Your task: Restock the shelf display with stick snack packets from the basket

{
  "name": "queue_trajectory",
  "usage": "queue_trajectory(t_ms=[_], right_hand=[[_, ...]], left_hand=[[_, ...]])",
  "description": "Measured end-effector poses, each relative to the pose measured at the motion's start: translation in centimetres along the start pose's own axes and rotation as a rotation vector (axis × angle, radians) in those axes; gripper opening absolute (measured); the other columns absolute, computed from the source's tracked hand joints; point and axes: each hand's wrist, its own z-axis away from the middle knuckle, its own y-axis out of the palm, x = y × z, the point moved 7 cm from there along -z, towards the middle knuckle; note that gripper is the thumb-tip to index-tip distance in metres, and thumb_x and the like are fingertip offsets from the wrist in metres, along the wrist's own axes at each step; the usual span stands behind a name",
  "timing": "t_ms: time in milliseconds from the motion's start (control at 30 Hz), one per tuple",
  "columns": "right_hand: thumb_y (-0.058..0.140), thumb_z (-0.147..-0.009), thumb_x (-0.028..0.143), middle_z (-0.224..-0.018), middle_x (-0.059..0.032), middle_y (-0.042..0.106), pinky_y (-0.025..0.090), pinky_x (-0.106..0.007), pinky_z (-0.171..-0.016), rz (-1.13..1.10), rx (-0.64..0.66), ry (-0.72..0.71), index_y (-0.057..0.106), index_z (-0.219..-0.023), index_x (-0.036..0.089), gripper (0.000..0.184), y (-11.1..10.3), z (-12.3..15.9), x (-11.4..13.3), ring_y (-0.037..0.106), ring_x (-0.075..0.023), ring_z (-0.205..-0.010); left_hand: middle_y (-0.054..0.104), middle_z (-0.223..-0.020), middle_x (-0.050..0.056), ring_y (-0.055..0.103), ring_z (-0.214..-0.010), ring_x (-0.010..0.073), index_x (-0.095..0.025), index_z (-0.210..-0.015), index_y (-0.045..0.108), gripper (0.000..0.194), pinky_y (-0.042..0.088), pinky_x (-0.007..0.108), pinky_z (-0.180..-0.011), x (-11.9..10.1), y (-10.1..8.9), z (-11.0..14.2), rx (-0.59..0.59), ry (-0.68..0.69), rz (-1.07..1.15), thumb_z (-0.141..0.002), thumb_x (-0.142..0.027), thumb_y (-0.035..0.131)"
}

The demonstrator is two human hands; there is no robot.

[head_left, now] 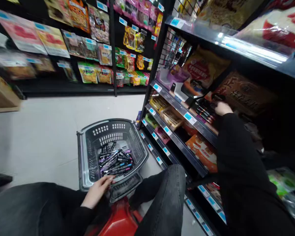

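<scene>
My left hand (98,191) is on the near rim of a grey plastic shopping basket (114,124), its fingers together over the edge. Inside the basket lies a loose heap of slim dark pen-like sticks (116,162), some with purple, blue or pink parts. On the right, my right hand (222,108) reaches onto a shelf, its fingers closed and mostly turned away. It is at a cluster of dark slim sticks (205,109) standing at the shelf front. A dark item (217,97) shows by its fingertips; its kind is unclear.
Large brown snack bags (243,93) stand behind my right hand. The shelf edge (173,100) carries price tags, with orange bags (203,150) below. Under the basket's near side is something red (120,219). Hanging snack packs (99,24) fill the far rack.
</scene>
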Motion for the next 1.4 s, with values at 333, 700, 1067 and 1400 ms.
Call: queue_trajectory(t_ms=[333,700,1067,1400], right_hand=[[0.055,-0.077,0.042,-0.092,-0.0043,0.061,0.046,-0.028,-0.072,-1.002,0.364,-0.553,0.057,-0.111,0.02,0.041,3.4,15.6,12.6,0.057,-0.0168,-0.082],[0.069,-0.064,0.026,-0.088,-0.003,0.063,0.043,-0.031,-0.078,-1.137,1.065,-0.752,0.062,-0.109,0.017,0.047,27.4,35.2,27.7,0.056,-0.0172,-0.082],[0.072,-0.06,0.023,-0.1,-0.0044,0.066,0.044,-0.034,-0.087,-1.243,0.983,-0.588,0.065,-0.103,0.019,0.044,28.4,33.2,24.8,0.059,-0.0204,-0.093],[0.074,-0.058,0.031,-0.088,-0.0055,0.069,0.056,-0.033,-0.072,-1.606,1.058,-0.234,0.07,-0.086,0.016,0.032,29.3,31.8,23.8,0.065,-0.0186,-0.075]], left_hand=[[0.066,-0.096,0.01,0.064,-0.079,0.0217,-0.016,-0.113,0.053,0.064,0.05,0.036,-0.075,-4.4,2.2,3.6,0.151,-0.049,0.356,-0.064,-0.055,0.064],[0.064,-0.091,0.005,0.064,-0.073,0.0167,-0.015,-0.101,0.06,0.055,0.056,0.033,-0.063,-4.4,2.2,4.7,0.175,-0.006,0.467,-0.051,-0.022,0.08],[0.069,-0.078,0.006,0.065,-0.066,0.0155,-0.009,-0.087,0.069,0.039,0.056,0.035,-0.074,-2.9,1.1,3.7,-0.009,-0.074,0.346,-0.053,-0.026,0.079],[0.07,-0.07,0.007,0.065,-0.058,0.0179,-0.009,-0.078,0.071,0.039,0.056,0.035,-0.064,-3.6,0.8,4.0,-0.05,-0.015,0.281,-0.05,-0.034,0.079]])
